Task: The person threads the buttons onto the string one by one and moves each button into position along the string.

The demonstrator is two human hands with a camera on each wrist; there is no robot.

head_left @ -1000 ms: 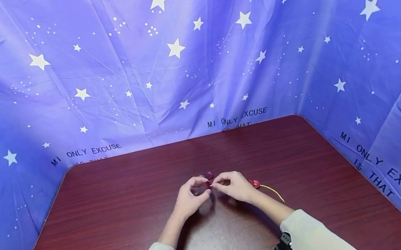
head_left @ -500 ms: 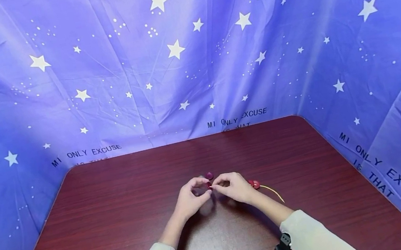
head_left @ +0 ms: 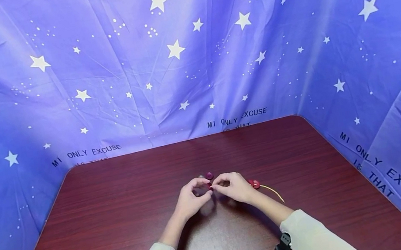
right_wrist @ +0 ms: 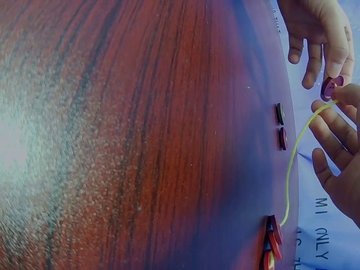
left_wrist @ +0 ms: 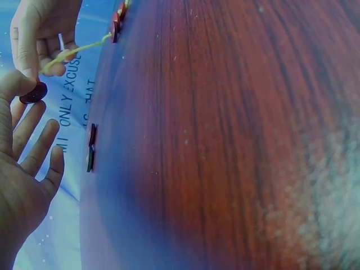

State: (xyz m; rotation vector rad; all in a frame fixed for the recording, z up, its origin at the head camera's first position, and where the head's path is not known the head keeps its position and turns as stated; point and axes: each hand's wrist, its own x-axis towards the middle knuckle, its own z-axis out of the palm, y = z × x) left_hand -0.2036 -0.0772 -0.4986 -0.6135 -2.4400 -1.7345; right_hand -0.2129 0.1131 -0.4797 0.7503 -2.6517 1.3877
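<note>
Between thumb and index finger my left hand pinches a purple-red button with small holes, held up over the table. My right hand pinches a yellow string near its end, with its fingertips right at the button's face. In the left wrist view the same button looks dark, and the left hand's other fingers spread away from it. From the right hand the string runs down to several red buttons threaded on it and lying on the table. The string's tip is hidden at the button.
Just beyond the hands, a purple-red button and a dark button lie loose on the reddish wooden table. The string's yellow tail trails right of the right forearm. A starry blue-purple curtain surrounds the table.
My fingers have drawn slightly closer together, and the pale string end that showed between the hands now meets the button. The button has tipped a little; the arms are almost still.
</note>
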